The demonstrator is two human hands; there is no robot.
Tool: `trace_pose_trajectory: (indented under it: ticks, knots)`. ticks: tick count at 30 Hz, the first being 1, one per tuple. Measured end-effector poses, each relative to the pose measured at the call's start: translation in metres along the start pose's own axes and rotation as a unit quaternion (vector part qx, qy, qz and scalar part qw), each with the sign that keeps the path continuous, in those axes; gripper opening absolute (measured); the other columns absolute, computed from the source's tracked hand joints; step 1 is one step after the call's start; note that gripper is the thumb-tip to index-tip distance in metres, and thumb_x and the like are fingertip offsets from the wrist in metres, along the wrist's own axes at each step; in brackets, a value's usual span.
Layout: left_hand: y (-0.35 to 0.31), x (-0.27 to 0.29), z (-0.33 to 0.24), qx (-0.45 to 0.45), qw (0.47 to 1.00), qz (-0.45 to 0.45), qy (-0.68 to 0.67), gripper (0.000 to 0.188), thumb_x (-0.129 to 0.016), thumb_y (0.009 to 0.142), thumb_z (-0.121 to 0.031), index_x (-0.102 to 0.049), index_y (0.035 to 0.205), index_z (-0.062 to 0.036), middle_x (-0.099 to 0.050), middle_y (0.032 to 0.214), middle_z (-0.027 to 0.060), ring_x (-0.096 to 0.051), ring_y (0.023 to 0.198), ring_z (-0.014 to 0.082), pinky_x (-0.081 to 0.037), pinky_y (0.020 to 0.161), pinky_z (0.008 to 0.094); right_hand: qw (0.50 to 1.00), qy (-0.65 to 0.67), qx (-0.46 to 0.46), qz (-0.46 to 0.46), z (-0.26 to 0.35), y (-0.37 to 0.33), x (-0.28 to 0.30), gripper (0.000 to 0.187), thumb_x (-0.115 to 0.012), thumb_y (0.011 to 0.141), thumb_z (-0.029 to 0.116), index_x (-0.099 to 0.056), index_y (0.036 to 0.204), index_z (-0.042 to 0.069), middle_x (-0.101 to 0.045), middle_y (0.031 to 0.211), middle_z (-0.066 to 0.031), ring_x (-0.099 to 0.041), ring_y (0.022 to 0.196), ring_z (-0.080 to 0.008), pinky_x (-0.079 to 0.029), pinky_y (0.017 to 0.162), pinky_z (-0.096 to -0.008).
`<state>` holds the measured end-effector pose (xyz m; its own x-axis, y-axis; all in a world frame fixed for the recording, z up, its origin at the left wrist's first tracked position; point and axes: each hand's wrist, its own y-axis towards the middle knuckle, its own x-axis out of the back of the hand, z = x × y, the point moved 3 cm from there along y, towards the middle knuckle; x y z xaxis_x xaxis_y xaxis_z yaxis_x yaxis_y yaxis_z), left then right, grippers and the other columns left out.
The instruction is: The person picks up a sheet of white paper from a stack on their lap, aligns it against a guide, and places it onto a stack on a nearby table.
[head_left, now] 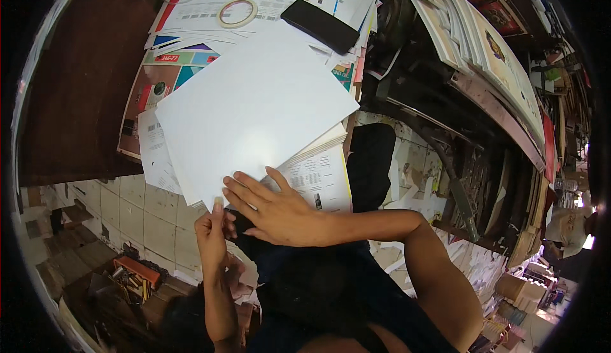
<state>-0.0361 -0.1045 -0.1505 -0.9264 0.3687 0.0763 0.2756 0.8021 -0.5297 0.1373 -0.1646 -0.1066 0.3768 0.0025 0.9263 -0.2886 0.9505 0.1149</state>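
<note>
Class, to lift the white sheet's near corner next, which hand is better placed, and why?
Probably the left hand: its thumb is at that corner of the white sheet, while the right hand rests spread on top.

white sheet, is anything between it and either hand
Nothing visible. The right hand lies spread on the white sheet near its near edge, and the left hand has its thumb on the near corner. The phone lies by the far corner, away from both hands.
</note>
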Motion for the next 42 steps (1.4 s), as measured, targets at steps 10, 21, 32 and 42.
trace_pose_trajectory:
  ticks: [10,21,32,42]
  knots:
    - [0.000,-0.014,-0.013,-0.042,0.980,0.037,-0.191,0.045,-0.056,0.098,-0.032,-0.056,0.064,-0.0032,-0.045,0.054,0.0024,-0.045,0.046,0.0132,-0.037,0.045,0.0252,0.936,-0.122,-0.309,-0.118,-0.118,-0.086,0.055,0.094,-0.076,0.073,0.054,-0.036,0.147,0.012,-0.040,0.150,-0.0092,-0.037,0.140,-0.0207,-0.013,0.107,-0.0626]
    - [-0.067,-0.037,-0.065,-0.250,0.932,0.181,-0.192,0.047,-0.049,0.099,-0.030,-0.065,0.075,0.0072,-0.061,0.066,0.0150,-0.055,0.054,0.0172,-0.043,0.051,0.0275,0.979,-0.064,0.049,-0.185,-0.044,-0.001,0.069,0.063,-0.074,0.070,0.016,-0.058,0.130,0.014,-0.058,0.134,-0.0111,-0.055,0.124,-0.0233,-0.039,0.103,-0.0502]
    - [-0.039,-0.062,-0.078,-0.261,0.947,0.186,0.005,0.021,-0.057,0.097,-0.016,-0.065,0.095,0.0039,-0.062,0.076,0.0052,-0.057,0.072,0.0110,-0.045,0.070,0.0253,0.620,0.350,-0.001,-0.702,-0.101,-0.054,0.241,0.019,-0.069,0.091,0.013,-0.065,0.102,-0.002,-0.068,0.091,-0.0071,-0.063,0.079,-0.0132,-0.052,0.075,-0.0306]
    - [-0.034,-0.070,-0.061,-0.222,0.950,0.221,0.005,0.016,-0.060,0.095,-0.010,-0.065,0.097,0.0048,-0.065,0.078,0.0063,-0.060,0.073,0.0107,-0.047,0.071,0.0238,0.441,0.345,-0.164,-0.812,-0.214,-0.234,0.286,0.042,-0.058,0.097,0.032,-0.054,0.123,0.000,-0.063,0.110,-0.0112,-0.062,0.090,-0.0190,-0.052,0.068,-0.0373]
